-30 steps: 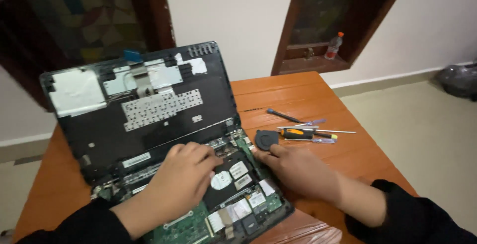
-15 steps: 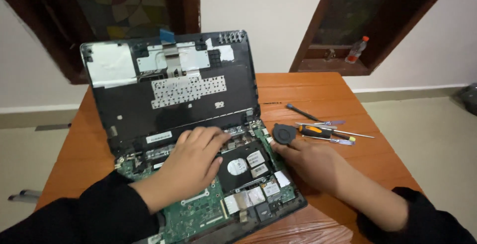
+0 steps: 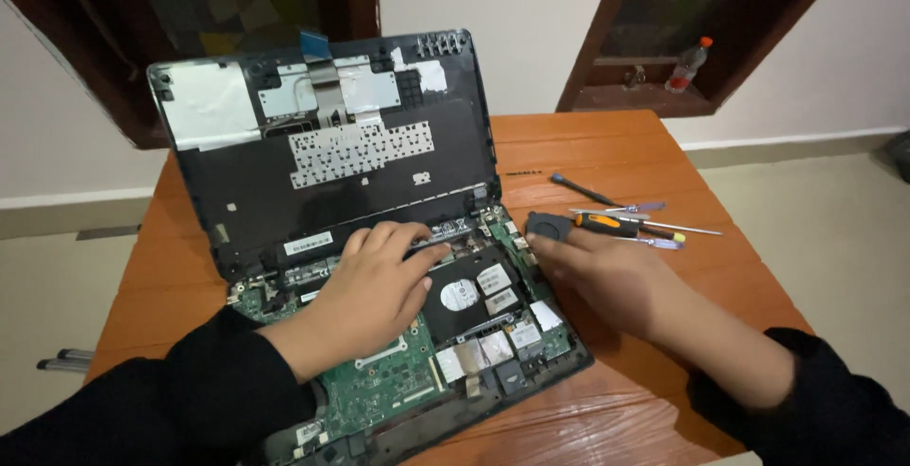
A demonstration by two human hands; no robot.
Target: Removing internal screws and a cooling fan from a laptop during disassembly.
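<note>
Left hand: my left hand (image 3: 374,286) lies flat, fingers spread, gripping nothing, on the green circuit board (image 3: 379,385) of the opened laptop (image 3: 322,158).
Right hand: my right hand (image 3: 607,276) rests open on the bench (image 3: 588,144), fingertips touching the small black fan (image 3: 550,227).
Beyond: screwdrivers (image 3: 626,224) just beside the fan.
Far: bottle (image 3: 687,63) on the window ledge.

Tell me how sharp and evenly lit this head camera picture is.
Head view: soft, even indoor light with faint shadows; the opened laptop is fairly sharp, the right hand slightly blurred, the left hand clearer; glare on the plastic-wrapped table edge; window recesses dark.
</note>
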